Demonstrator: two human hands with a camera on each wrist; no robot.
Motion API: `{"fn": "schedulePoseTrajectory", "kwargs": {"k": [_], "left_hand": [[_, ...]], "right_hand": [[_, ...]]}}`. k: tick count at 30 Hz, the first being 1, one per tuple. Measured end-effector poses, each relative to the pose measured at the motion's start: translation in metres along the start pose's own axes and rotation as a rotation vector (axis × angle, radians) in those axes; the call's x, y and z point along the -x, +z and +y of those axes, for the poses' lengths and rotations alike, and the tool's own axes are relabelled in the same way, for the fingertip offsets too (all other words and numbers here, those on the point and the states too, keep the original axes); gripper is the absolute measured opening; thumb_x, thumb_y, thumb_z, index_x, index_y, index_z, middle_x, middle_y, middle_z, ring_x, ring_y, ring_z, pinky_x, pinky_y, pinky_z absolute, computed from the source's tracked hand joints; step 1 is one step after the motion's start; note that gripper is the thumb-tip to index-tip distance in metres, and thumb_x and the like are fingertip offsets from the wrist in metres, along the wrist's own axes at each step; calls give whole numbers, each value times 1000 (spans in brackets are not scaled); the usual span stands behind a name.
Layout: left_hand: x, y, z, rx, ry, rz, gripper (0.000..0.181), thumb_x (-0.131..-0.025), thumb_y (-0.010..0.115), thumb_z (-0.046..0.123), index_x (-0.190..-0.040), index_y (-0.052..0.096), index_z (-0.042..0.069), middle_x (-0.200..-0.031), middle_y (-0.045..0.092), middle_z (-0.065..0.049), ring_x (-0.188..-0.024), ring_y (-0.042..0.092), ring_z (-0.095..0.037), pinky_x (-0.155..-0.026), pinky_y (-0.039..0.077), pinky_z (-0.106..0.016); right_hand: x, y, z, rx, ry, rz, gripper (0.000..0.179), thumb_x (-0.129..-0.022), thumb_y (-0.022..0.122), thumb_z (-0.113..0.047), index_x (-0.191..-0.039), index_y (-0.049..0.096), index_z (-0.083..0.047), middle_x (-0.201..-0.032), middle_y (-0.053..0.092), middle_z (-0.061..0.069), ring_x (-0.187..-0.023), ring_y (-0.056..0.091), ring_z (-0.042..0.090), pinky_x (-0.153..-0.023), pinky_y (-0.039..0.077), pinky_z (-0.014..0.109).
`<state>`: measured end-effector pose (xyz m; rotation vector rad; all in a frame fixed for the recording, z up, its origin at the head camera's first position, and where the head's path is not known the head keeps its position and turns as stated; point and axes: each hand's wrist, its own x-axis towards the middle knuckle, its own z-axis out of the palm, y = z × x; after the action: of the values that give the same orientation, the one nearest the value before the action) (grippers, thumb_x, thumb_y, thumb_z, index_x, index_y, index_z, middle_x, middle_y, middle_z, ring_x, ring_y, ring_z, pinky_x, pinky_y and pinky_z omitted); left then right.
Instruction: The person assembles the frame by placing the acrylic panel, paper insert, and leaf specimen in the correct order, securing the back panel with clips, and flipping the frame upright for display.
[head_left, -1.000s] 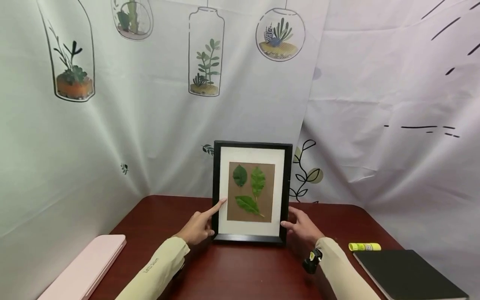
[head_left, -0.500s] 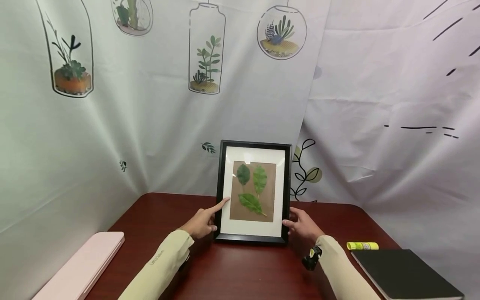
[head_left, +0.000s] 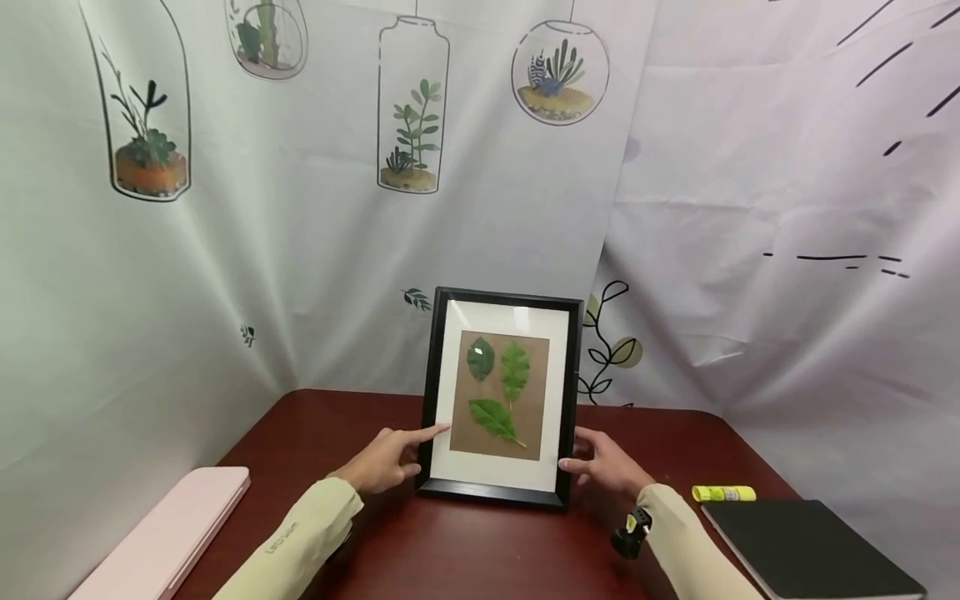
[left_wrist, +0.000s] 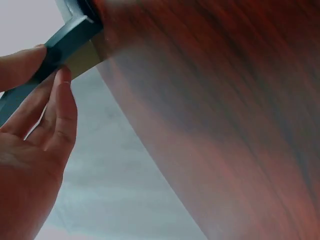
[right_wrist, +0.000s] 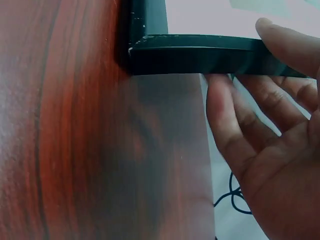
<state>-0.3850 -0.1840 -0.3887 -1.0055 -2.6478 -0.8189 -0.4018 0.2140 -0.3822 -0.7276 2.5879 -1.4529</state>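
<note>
A black picture frame (head_left: 491,493) with a white mat stands upright at the middle of the table, held at both sides. Behind its glass, several green leaves (head_left: 492,417) lie on a brown backing. My left hand (head_left: 384,462) grips the left edge, one finger laid across the front onto the mat. In the left wrist view the frame's dark edge (left_wrist: 65,42) passes between digits of the left hand (left_wrist: 35,155). Low on the right edge, my right hand (head_left: 611,465) has its thumb on the front; its other fingers go behind, partly hidden.
On the dark red table (head_left: 465,550), a pink flat case (head_left: 168,533) lies at left. At right are a yellow glue stick (head_left: 723,493) and a black notebook (head_left: 813,546). A white printed curtain (head_left: 337,250) hangs close behind and along both sides.
Between both hands, the picture frame has shifted slightly left and toward me and now stands a little slanted. Bright reflections show on its glass, and the left finger sits lower in view.
</note>
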Motion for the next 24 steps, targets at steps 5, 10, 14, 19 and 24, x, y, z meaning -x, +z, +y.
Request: {"fn": "schedulePoseTrajectory", "kwargs": {"k": [5, 10, 14, 19, 24], "left_hand": [[3, -2, -1, 9, -21, 53, 35, -87, 71, -2, -114, 77, 18, -102, 77, -7, -86, 69, -12, -68, 52, -22], [3, -4, 1, -50, -17, 87, 15, -84, 75, 2, -86, 77, 17, -89, 75, 5, -83, 63, -6, -72, 52, -25], [7, -4, 1, -10, -47, 131, 17, -79, 73, -1, -77, 68, 15, -83, 70, 5, -79, 60, -9, -69, 48, -23], [6, -5, 0, 105, -114, 194, 19, -81, 71, 1, -91, 55, 6, -94, 69, -5, -85, 69, -14, -72, 53, -21], [3, -7, 1, 123, -152, 192, 27, -89, 70, 10, -110, 55, 3, -108, 71, -12, -100, 71, -27, -81, 58, -35]], "right_hand": [[0, -3, 0, 34, 3, 5, 62, -92, 73, -15, -144, 47, 5, -121, 67, 25, -97, 69, 24, -72, 60, 37], [-2, -5, 1, 59, 32, 53, 65, -91, 74, -19, -143, 45, 7, -123, 65, 27, -95, 69, 23, -71, 60, 37], [-2, -2, 2, 61, 67, 98, 66, -90, 75, -23, -138, 44, 11, -122, 61, 29, -91, 68, 22, -71, 60, 37], [-6, -2, 3, 61, 66, 117, 58, -90, 75, -24, -130, 48, 8, -116, 62, 24, -88, 67, 19, -71, 60, 36], [-5, -2, 0, 85, 77, 143, 57, -91, 75, -25, -130, 49, 8, -118, 62, 27, -88, 67, 21, -71, 60, 36]]}}
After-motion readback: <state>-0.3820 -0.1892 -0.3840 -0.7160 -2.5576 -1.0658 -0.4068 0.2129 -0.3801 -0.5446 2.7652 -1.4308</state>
